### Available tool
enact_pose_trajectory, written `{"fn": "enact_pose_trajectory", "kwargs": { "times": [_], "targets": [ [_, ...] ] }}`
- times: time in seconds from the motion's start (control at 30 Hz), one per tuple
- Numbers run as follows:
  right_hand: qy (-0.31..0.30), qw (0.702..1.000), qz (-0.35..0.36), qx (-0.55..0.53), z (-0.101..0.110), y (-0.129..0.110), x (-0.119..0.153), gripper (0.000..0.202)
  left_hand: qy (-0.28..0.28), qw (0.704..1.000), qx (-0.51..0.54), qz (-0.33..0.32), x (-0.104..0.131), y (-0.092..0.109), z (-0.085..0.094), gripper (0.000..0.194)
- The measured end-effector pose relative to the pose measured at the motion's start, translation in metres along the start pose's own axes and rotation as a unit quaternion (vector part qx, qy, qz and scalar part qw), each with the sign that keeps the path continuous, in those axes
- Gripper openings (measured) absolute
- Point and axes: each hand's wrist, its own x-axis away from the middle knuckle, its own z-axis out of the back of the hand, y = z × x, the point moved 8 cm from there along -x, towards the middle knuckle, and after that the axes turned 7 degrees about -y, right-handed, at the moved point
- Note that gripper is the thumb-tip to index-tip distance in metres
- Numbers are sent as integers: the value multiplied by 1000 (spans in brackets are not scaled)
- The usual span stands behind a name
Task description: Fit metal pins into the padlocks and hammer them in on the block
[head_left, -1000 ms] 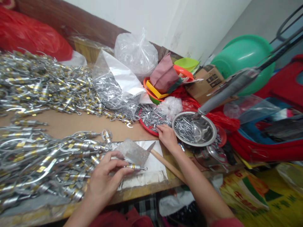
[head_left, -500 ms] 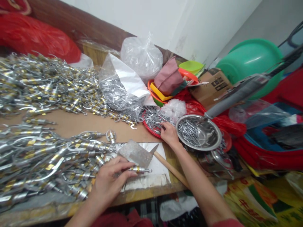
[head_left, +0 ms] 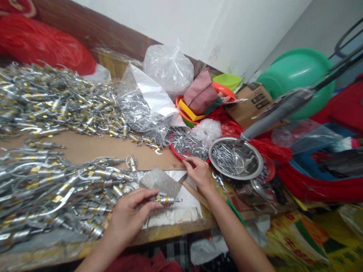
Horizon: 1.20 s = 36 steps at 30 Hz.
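Note:
My left hand point(head_left: 136, 207) pinches a silver and yellow metal fitting point(head_left: 167, 200) whose small ring end points right, above the front of the bench. My right hand point(head_left: 198, 172) has its thumb and index finger pressed together at the near rim of a red tray point(head_left: 176, 151) of small metal pieces; a small light piece seems to be at the fingertips. Beneath the fitting lie a flat metal plate point(head_left: 160, 182) and white paper point(head_left: 187, 213). A hammer's wooden handle point(head_left: 198, 196) passes under my right wrist.
Piles of similar fittings point(head_left: 56, 102) cover the left side. A steel bowl point(head_left: 251, 160) of metal pins stands right of the tray, below a grey lever handle point(head_left: 272, 115). Behind are a clear bag point(head_left: 168, 70), a cardboard box point(head_left: 252, 102) and a green basin point(head_left: 300, 75).
My right hand has moved from over the tray's pieces toward me and slightly left, to the tray's near edge. My left hand has stayed almost in place, holding the fitting.

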Motion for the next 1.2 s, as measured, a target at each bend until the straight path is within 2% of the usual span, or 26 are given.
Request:
{"fn": "enact_pose_trajectory", "kwargs": {
  "times": [0.13, 0.3, 0.37, 0.5, 0.67, 0.77, 0.87, 0.93, 1.07, 1.2],
  "targets": [
    [5, 999, -18, -51, 1, -13, 11, 16, 12, 1000, 23, 12, 0, 2, 3, 17],
    [-114, 976, 34, -181, -20, -67, 41, 6, 24, 994, 95, 56, -1, -2, 1, 29],
    [-127, 971, 54, -194, -21, -80, 50, 8, 22, 993, 103, 50, -1, -2, 0, 31],
    [-124, 976, 57, -170, -18, -83, 53, 10, 17, 998, 52, 10, -1, 1, 1, 30],
    [-123, 974, 148, -122, -15, -95, 55, 16, -29, 998, 11, -48, -2, 8, -4, 14],
    [-118, 975, 154, -108, -13, -98, 59, 14, -51, 997, 20, -51, -1, 9, -6, 17],
    [-125, 976, 143, -105, -12, -96, 65, 21, -41, 998, 48, -29, 1, 9, -2, 14],
    [-128, 971, 177, -95, -11, -98, 71, 29, -43, 997, 62, -16, 1, 10, 0, 12],
    [-115, 951, 284, -34, -9, -109, 84, 29, -63, 997, 41, -19, -1, 17, 0, 13],
    [-95, 944, 315, -22, -5, -112, 86, 35, -57, 997, -4, -53, -1, 23, 2, 14]
  ]
}}
